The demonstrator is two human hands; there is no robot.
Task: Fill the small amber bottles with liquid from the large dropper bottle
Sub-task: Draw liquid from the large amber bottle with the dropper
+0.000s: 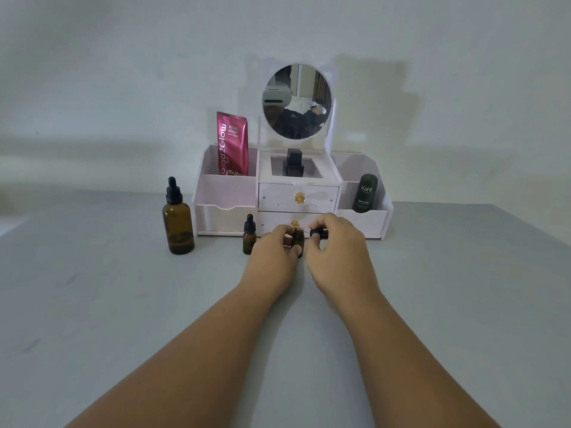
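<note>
The large amber dropper bottle (pixel 178 225) stands upright at the left on the grey table, its black dropper cap on. A small amber bottle (pixel 249 237) with its black dropper cap on stands just left of my hands. My left hand (pixel 275 250) grips a second small amber bottle (pixel 298 237), which stands uncapped on the table. Just to its right, my right hand (pixel 336 245) holds that bottle's black cap (pixel 319 233) in its fingertips, apart from the neck.
A white cosmetic organizer (pixel 292 196) with a round mirror, two drawers and side bins stands right behind the bottles. It holds a pink pouch (pixel 232 143), a black bottle (pixel 294 163) and a dark green Kahf container (pixel 366 193). The grey table (pixel 123 304) stretches toward me.
</note>
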